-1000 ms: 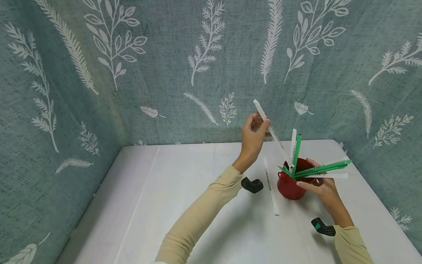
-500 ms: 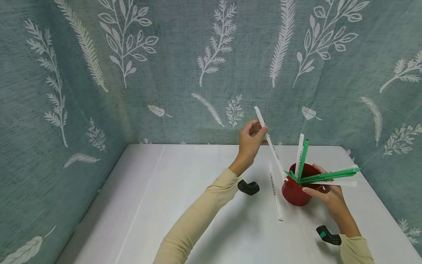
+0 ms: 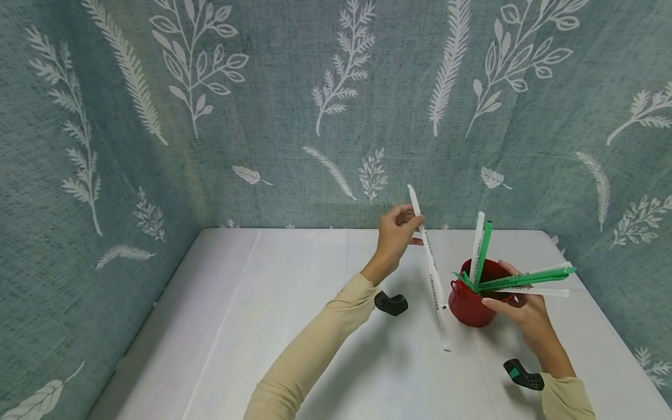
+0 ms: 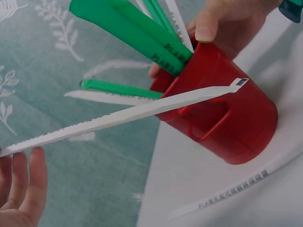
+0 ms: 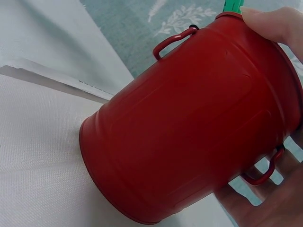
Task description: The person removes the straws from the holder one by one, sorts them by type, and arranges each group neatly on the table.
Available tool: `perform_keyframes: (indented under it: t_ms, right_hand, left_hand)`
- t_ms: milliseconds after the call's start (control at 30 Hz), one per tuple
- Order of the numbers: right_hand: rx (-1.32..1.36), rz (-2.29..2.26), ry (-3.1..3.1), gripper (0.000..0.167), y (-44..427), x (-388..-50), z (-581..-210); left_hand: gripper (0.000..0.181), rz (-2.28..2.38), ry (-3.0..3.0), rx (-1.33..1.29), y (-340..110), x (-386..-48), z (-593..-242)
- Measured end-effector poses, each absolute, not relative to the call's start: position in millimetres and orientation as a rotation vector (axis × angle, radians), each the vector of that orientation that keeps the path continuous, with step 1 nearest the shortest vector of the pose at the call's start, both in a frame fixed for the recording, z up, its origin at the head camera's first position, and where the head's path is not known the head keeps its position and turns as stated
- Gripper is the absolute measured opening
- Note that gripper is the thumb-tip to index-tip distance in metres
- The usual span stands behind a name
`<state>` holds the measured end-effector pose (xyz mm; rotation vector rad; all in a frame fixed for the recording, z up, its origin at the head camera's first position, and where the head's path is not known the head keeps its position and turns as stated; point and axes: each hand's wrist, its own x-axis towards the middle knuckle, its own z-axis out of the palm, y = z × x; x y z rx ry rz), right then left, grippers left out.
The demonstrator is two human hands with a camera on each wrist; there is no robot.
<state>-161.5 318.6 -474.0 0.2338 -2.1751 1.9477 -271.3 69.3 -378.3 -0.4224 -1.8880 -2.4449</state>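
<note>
The left sleeve (image 3: 310,353) is long and light tan, with little wrinkles. The right sleeve (image 3: 567,398) is the same tan. The left hand (image 3: 395,236) and right hand (image 3: 525,315) are bare. By each wrist sits a bent black gadget (image 3: 391,303); the right one has a green patch (image 3: 515,374) and maybe tiny holes.

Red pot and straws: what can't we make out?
Green straws, lower ends: hidden by the wall of the red pot, left wrist view.
Held white straw, print: too small in head view, edge-on in left wrist view.
Loose white straw, one end: cut off by right edge, left wrist view.
Right hand: partly hidden by straws and red pot, head view.
</note>
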Motion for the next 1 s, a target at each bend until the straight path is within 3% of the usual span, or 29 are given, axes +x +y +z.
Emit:
perform_keyframes:
  t_ms: [733, 1000]
  right_hand:
    - [0.277, 1.977, -2.148, 0.077, 320.0, -163.0, -475.3]
    - [0.261, 1.951, -2.186, 0.079, 326.1, -166.7, -482.9]
  left_hand:
    - [0.024, -2.548, -2.014, -0.246, 68.8, -274.1, -407.9]
    - [0.031, -2.560, -2.086, -0.178, 70.5, -275.0, -420.4]
